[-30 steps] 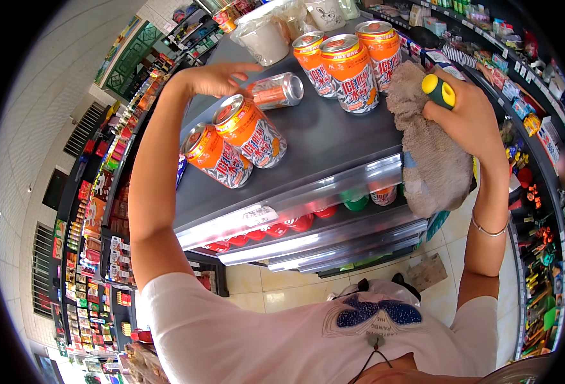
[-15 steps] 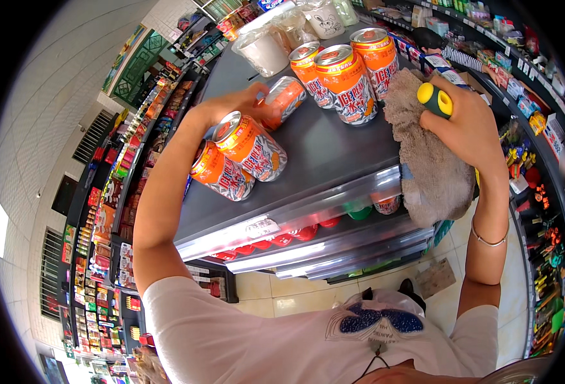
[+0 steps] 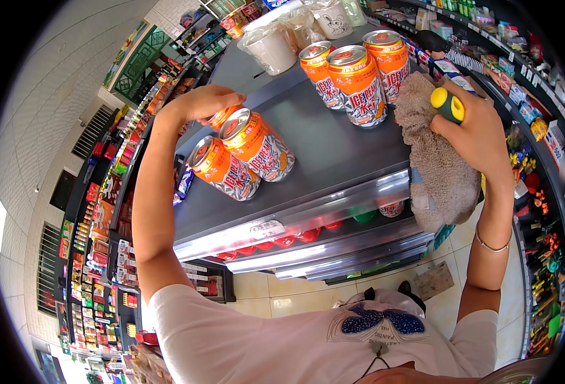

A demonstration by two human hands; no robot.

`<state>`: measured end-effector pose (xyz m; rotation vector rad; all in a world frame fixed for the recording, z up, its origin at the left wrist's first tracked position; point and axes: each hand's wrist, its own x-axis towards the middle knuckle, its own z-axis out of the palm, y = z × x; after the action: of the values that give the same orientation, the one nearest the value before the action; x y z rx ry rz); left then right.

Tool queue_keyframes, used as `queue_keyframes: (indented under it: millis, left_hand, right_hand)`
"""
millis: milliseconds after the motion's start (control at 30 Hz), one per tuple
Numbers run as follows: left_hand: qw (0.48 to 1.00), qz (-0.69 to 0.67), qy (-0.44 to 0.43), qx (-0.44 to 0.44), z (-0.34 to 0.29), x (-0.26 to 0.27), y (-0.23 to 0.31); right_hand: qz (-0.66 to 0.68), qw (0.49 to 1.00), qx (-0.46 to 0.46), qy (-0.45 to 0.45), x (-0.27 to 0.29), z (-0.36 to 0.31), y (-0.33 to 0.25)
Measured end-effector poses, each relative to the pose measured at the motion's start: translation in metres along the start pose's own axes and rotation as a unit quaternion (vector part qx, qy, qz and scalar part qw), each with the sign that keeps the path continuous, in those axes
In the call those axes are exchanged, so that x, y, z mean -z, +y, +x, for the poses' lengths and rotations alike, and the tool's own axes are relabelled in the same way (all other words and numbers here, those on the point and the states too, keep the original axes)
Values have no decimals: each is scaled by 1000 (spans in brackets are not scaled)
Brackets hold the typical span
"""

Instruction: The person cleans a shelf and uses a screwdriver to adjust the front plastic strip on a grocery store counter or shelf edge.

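Observation:
At the counter's left, my left hand (image 3: 200, 104) is closed around the upper part of an orange drink can (image 3: 223, 117), mostly hidden behind two others. Those two, a taller-looking can (image 3: 260, 146) and a can (image 3: 226, 169) at the left edge, stand upright close together. My right hand (image 3: 477, 131) grips the yellow-and-green handle (image 3: 447, 105) of a fluffy grey-brown duster (image 3: 442, 173), which hangs over the counter's right side. Just left of the duster stand three matching cans, with one can (image 3: 357, 86) in front of the others.
White cups (image 3: 268, 51) in clear plastic stand at the far end of the dark shelf top (image 3: 333, 150). Below its front edge, lower shelves hold red-lidded items (image 3: 285, 241). Stocked shelves rise on both sides. Another person in a striped sleeve (image 3: 465, 61) is at the far right.
My left hand has brought the tilted can left and toward the two left cans, where it now stands behind them. My right hand and duster have shifted slightly right in view.

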<state>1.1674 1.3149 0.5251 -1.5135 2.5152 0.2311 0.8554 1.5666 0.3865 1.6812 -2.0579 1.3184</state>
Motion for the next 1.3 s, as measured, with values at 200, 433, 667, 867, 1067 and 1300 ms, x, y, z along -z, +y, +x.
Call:
queue_keyframes:
  millis: [200, 433, 667, 867, 1067, 1300]
  left_hand:
    - [991, 110, -27, 73, -17, 3, 7]
    - [968, 103, 187, -132, 7, 13, 24]
    - [924, 2, 37, -382, 58, -1, 98]
    - [945, 23, 0, -328, 34, 3, 89]
    - [978, 52, -52, -194, 7, 16, 42]
    - [940, -22, 71, -334, 9, 3, 90]
  right_hand:
    - [-7, 1000, 1, 3, -1, 1, 2]
    - [-13, 1000, -8, -7, -1, 2, 0]
    - [-27, 1000, -9, -6, -1, 0, 3]
    - [-8, 1000, 2, -15, 0, 1, 6]
    - [1, 1000, 19, 6, -1, 2, 7]
    - [1, 999, 39, 14, -4, 2, 9]
